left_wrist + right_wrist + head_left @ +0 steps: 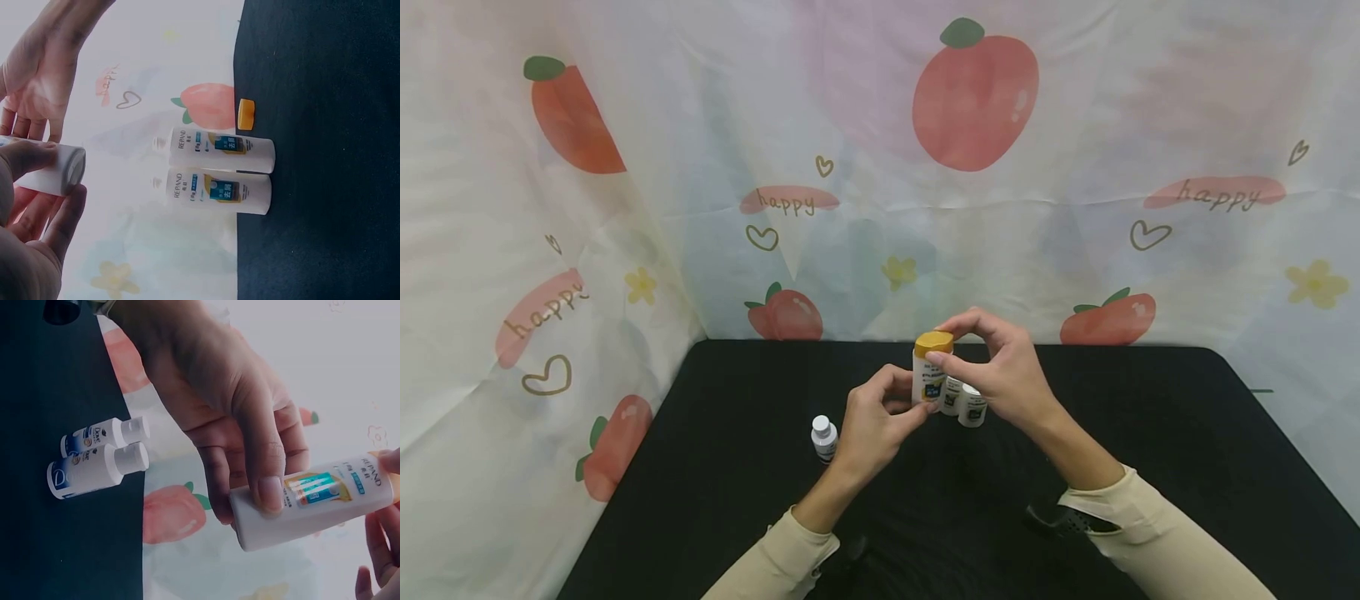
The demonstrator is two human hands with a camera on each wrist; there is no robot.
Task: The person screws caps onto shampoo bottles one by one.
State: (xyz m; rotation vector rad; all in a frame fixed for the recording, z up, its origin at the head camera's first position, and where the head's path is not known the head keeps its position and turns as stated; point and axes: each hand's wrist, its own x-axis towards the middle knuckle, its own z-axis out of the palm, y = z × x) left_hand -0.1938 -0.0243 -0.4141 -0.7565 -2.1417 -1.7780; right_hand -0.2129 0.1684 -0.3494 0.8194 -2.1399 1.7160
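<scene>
Both hands met at the person's twelve o'clock: the left hand (876,418) clasped a white bottle (928,375) low down, the right hand (1006,365) pinched its orange cap (933,342). Slack in the left, I reckoned, could have let the bottle turn with the cap; a dipping right might have toppled two capless bottles (220,192) at that bottle's four o'clock. Dove bottles (90,473) stood safer at eight.

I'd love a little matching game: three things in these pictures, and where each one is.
Things:
1. Two small white-and-blue plastic bottles
2. Loose yellow plastic cap
3. White plastic bottle with yellow cap

Places:
A. On the black table, beside two white bottles without yellow caps
B. Held by the left hand and right hand
C. Standing left of both hands

Pairs: 1-C, 2-A, 3-B.
</scene>
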